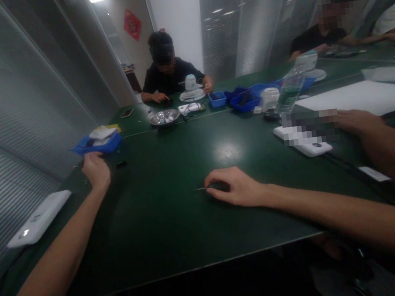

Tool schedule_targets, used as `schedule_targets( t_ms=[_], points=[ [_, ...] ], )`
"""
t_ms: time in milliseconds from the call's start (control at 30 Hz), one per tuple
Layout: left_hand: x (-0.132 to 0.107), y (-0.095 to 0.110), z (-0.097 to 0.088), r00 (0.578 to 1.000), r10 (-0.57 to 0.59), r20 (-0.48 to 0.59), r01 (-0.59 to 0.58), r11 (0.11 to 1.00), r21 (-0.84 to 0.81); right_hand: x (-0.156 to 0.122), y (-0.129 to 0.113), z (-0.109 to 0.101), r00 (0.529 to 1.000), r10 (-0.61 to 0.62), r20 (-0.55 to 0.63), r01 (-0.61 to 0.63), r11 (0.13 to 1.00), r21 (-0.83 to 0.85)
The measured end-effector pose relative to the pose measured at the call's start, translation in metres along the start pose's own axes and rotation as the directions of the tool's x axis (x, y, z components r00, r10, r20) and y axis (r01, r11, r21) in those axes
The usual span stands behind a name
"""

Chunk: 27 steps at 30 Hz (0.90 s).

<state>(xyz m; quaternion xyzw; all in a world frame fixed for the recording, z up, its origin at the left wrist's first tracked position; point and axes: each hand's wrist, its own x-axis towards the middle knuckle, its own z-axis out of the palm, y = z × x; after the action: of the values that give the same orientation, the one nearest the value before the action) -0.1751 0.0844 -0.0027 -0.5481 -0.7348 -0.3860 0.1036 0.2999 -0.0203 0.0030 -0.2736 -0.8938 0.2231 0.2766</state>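
My right hand [235,186] rests on the green table [162,218], its fingers wrapped round the dark handle of a screwdriver [219,186]. The thin metal shaft sticks out to the left, above the tabletop. Over at the left, my left hand [96,171] is at the near edge of a blue plastic tray [111,143]. Its fingers are bent and close together; what they hold, if anything, is hidden. White paper or cloth [102,134] and something yellow lie in that tray. A small black piece [121,164] lies just right of my left hand.
White devices with cables lie at the left [40,220] and right [313,148]. Another person's arm [393,144] reaches in from the right. Farther back are a metal dish [164,118], blue bins [245,102], a plastic bottle [290,92] and a co-worker with a white fan [191,89].
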Motion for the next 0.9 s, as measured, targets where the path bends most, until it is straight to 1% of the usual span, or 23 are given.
schedule_targets(
  t_ms=[67,100,167,233,267,333,400,433,467,500,533,600,667,700,733,767,833,900],
  points=[
    [0.000,0.000,0.000,0.999,0.012,-0.034,-0.011,1.000,0.016,0.000,-0.001,0.000,1.000,-0.001,-0.001,0.001,1.000,0.008],
    [0.000,0.000,0.000,0.999,0.032,-0.031,-0.031,0.999,0.023,0.000,-0.001,0.000,1.000,-0.002,0.000,0.002,1.000,0.010],
    [0.001,-0.001,0.000,0.996,0.085,0.036,-0.086,0.996,0.032,0.000,0.000,0.000,1.000,-0.002,0.000,0.002,1.000,0.008],
    [0.001,-0.005,0.001,0.981,0.117,0.153,-0.122,0.992,0.026,0.000,0.000,0.000,1.000,-0.001,0.003,0.001,1.000,0.003],
    [0.002,-0.007,0.002,0.966,0.128,0.225,-0.137,0.990,0.027,0.000,0.000,0.000,1.000,0.001,0.005,-0.001,1.000,0.003],
    [0.004,-0.011,0.004,0.919,0.146,0.366,-0.175,0.984,0.046,0.000,0.001,0.000,1.000,0.002,0.006,-0.002,1.000,0.005],
    [0.004,-0.010,0.004,0.873,0.171,0.456,-0.221,0.974,0.057,0.000,0.001,0.000,1.000,0.002,0.005,-0.002,1.000,0.008],
    [0.003,-0.006,0.003,0.851,0.196,0.487,-0.246,0.969,0.039,0.000,0.002,0.000,1.000,0.004,0.004,-0.004,1.000,0.008],
    [0.000,0.001,0.003,0.826,0.237,0.511,-0.272,0.962,-0.007,0.000,0.002,0.001,1.000,0.007,0.006,-0.007,1.000,0.007],
    [-0.005,0.012,0.002,0.791,0.296,0.535,-0.302,0.950,-0.079,0.001,0.002,0.001,1.000,0.010,0.008,-0.011,1.000,0.007],
    [-0.013,0.026,0.001,0.745,0.367,0.558,-0.330,0.929,-0.169,0.001,0.002,0.001,1.000,0.015,0.012,-0.015,1.000,0.009],
    [-0.034,0.061,-0.001,0.620,0.519,0.589,-0.362,0.855,-0.373,0.002,0.002,0.001,1.000,0.023,0.008,-0.023,1.000,0.018],
    [-0.062,0.100,-0.001,0.503,0.621,0.601,-0.331,0.781,-0.529,0.002,0.002,0.000,1.000,0.025,-0.003,-0.024,0.999,0.021],
    [-0.077,0.118,-0.001,0.459,0.654,0.602,-0.312,0.753,-0.580,0.002,0.002,0.000,1.000,0.026,-0.012,-0.026,1.000,0.015],
    [-0.091,0.134,-0.001,0.426,0.682,0.595,-0.294,0.726,-0.621,0.002,0.002,-0.001,0.999,0.030,-0.019,-0.030,1.000,0.002],
    [-0.104,0.147,-0.001,0.403,0.700,0.589,-0.278,0.707,-0.650,0.002,0.003,-0.001,0.999,0.035,-0.025,-0.035,0.999,-0.014],
    [-0.122,0.164,-0.003,0.387,0.719,0.578,-0.260,0.686,-0.680,0.001,0.004,-0.001,0.998,0.051,-0.032,-0.052,0.998,-0.045],
    [-0.130,0.169,-0.007,0.382,0.722,0.576,-0.242,0.680,-0.692,0.001,0.005,-0.001,0.998,0.062,-0.032,-0.064,0.996,-0.060]
  ],
)
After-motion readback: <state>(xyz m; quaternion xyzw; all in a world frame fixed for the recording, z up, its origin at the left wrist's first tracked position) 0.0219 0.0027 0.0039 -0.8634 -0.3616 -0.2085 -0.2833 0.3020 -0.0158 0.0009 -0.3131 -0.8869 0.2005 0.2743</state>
